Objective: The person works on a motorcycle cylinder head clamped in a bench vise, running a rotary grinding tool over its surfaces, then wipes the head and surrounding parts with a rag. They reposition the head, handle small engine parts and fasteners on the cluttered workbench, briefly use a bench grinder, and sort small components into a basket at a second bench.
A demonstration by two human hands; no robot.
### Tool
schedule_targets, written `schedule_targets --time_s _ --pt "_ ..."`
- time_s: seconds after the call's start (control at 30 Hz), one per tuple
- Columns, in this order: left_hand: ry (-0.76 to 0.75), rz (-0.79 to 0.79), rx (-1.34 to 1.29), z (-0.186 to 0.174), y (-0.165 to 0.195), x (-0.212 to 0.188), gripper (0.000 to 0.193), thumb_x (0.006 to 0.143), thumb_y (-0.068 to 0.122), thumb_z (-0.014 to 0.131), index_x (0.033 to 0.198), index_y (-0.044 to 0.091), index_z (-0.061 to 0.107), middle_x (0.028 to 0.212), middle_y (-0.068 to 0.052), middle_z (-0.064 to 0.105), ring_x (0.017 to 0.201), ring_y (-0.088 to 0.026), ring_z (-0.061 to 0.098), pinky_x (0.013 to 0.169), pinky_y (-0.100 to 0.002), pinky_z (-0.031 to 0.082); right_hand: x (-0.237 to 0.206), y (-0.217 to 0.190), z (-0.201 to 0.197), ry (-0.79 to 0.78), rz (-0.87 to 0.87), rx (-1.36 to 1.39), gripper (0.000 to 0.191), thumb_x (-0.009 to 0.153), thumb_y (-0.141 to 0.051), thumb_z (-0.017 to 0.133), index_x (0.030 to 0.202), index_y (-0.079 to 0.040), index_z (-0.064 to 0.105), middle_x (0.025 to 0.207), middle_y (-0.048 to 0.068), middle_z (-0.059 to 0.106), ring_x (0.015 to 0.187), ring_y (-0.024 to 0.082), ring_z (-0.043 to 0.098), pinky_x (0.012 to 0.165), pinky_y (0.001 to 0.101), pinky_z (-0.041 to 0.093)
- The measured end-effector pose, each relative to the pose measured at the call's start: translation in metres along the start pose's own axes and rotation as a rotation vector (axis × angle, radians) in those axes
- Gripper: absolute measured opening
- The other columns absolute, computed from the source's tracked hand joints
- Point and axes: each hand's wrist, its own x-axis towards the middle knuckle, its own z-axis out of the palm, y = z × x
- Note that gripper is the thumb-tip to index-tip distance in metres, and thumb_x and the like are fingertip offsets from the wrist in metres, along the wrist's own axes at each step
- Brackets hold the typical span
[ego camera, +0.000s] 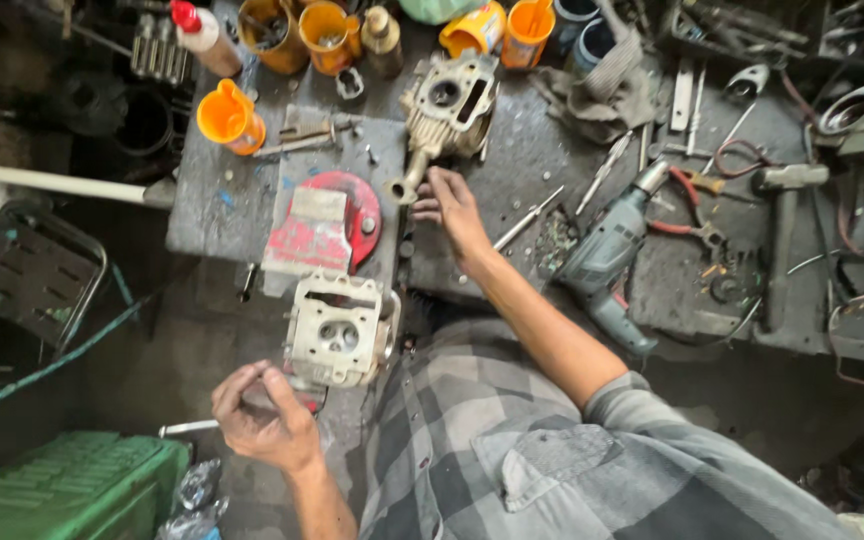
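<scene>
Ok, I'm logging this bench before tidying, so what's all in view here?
Cylinder head: one, pale metal, clamped in the vise at the bench's near edge.
Second cylinder head: one, tan, bench centre rear.
Vise: one, red, bench front.
Drill: one, grey-green, right of centre.
Hammer: one, grey, bench right.
Pliers: one, red handles, beside the drill.
Orange cups: several, bench rear.
Crate: one, green, lower left.
Left hand: fingers closed around something at the vise handle.
Right hand: touching the tan head's pipe.
</scene>
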Motion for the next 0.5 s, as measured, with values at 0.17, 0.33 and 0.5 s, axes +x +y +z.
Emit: schedule_targets --time_s 0.17,0.33,0.5 --pt "0.023 0.081 0.041 0.016 -0.012 -0.003 0.023 0.103 0.006 0.067 0.120 0.001 0.053 0.115 -0.015 0.059 0.103 -0.026 0.063 0.090 -0.037 0.055 0.023 -0.015 0.031 -0.026 0.174 0.150 0.054 0.094 -0.028 0.074 0.137 -0.005 0.050 0.115 0.009 0.067 0.094 0.019 0.068 0.080 0.0317 0.058" --pt "-0.057 0.051 0.079 0.010 -0.016 -0.005 0.024 0.101 0.003 0.068 0.118 0.001 0.052 0.114 -0.015 0.060 0.100 -0.026 0.063 0.087 -0.036 0.055 0.015 -0.050 0.020 0.106 0.097 0.086 0.056 0.078 -0.003 0.071 0.131 -0.005 0.050 0.104 0.009 0.065 0.085 0.020 0.067 0.073 0.0350 0.060" --pt "-0.087 0.063 0.034 0.010 -0.011 -0.008 0.023 0.095 -0.002 0.068 0.112 0.001 0.054 0.109 -0.014 0.060 0.099 -0.028 0.063 0.082 -0.036 0.054 -0.039 -0.086 -0.070 0.030 0.158 0.210 0.053 0.082 -0.006 0.060 0.133 -0.009 0.048 0.102 0.009 0.065 0.076 0.019 0.065 0.059 0.0321 0.056"
